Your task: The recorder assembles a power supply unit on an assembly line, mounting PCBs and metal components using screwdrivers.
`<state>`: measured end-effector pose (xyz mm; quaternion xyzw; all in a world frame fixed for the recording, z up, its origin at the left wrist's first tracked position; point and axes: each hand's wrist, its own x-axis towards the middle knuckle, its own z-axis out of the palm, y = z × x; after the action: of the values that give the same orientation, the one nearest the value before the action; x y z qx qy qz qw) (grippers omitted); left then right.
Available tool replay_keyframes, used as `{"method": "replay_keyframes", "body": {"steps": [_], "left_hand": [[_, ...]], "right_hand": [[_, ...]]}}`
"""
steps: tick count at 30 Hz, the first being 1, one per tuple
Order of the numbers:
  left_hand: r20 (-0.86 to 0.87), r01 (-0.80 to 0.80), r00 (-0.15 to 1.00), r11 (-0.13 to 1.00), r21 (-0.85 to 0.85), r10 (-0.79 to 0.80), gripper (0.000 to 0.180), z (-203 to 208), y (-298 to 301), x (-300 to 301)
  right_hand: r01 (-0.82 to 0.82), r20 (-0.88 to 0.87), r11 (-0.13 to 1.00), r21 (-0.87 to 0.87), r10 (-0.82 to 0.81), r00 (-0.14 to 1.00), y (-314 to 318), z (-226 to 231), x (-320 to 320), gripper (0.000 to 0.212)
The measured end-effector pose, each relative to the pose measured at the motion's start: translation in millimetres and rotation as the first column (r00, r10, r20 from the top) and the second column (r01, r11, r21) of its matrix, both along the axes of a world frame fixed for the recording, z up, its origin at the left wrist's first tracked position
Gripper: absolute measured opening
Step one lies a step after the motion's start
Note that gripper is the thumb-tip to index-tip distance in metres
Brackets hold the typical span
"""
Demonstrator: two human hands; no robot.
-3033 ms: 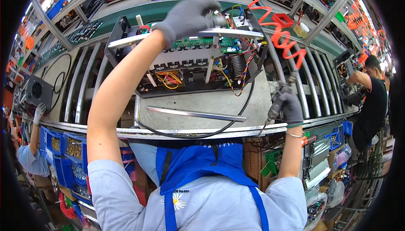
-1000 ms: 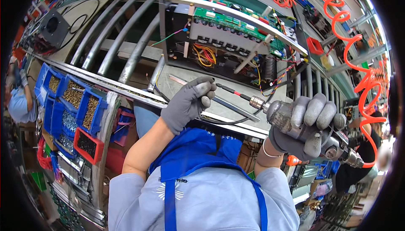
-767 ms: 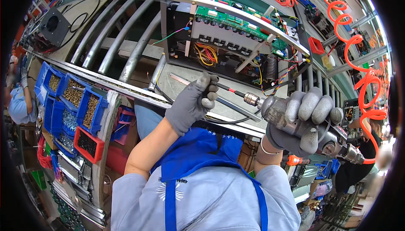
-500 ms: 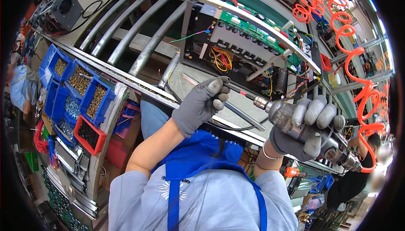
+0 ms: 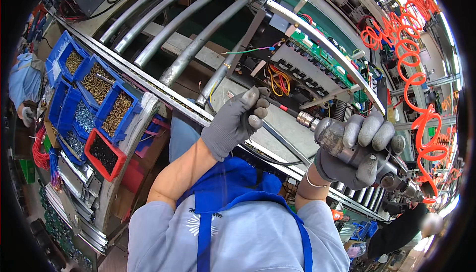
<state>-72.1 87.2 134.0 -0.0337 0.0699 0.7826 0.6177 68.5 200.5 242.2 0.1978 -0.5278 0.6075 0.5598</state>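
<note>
Roller conveyor (image 5: 198,36) ran across the upper left, metal bars shiny, with crowded shelving beyond. Person in black clothing (image 5: 399,235) at far right; person in light blue (image 5: 25,81) at far left.

Right hand (image 5: 364,145), grey-gloved: fingers wrapped round a dark power driver (image 5: 329,135), closed firmly about its body. Driver lay roughly level in front of the apron (image 5: 238,182), chuck pointing left, tail joined to a red coiled hose (image 5: 420,109).

Left hand (image 5: 233,125), also gloved: fingers curled in, thumb and fingertips pinched at the far end of the black, red-banded bit (image 5: 283,107). Could not tell whether a screw sat there too; fingers hid the tip.

Beyond both hands stood an open chassis (image 5: 292,63), green circuit board (image 5: 317,56) and yellow and red wires (image 5: 277,81) exposed. Loose metal strip (image 5: 285,140) lay below the bit on a pale plate (image 5: 292,128), near the chassis.

Lower left: blue bins (image 5: 54,103) of brass-coloured and silvery hardware, red bin (image 5: 118,169) of dark pieces beside them.
</note>
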Motion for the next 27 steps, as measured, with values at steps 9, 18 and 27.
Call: {"method": "replay_keyframes", "body": {"steps": [9, 18, 27], "left_hand": [[-0.443, -0.205, 0.896, 0.888, -0.411, 0.002, 0.062, -9, 20, -29], [-0.555, -0.531, 0.793, 0.730, -0.431, 0.249, 0.015, -30, 51, -85], [-0.910, -0.654, 0.286, 0.755, 0.044, 0.300, 0.019, 46, 55, -67]], "right_hand": [[0.014, -0.024, 0.998, 0.065, -0.013, 1.000, 3, 4, -35, 0.054], [0.135, -0.108, 0.950, 0.281, -0.108, 0.988, 21, 34, -50, 0.052], [-0.118, -0.143, 0.940, 0.319, 0.171, 0.975, 53, 56, -65, 0.059]]}}
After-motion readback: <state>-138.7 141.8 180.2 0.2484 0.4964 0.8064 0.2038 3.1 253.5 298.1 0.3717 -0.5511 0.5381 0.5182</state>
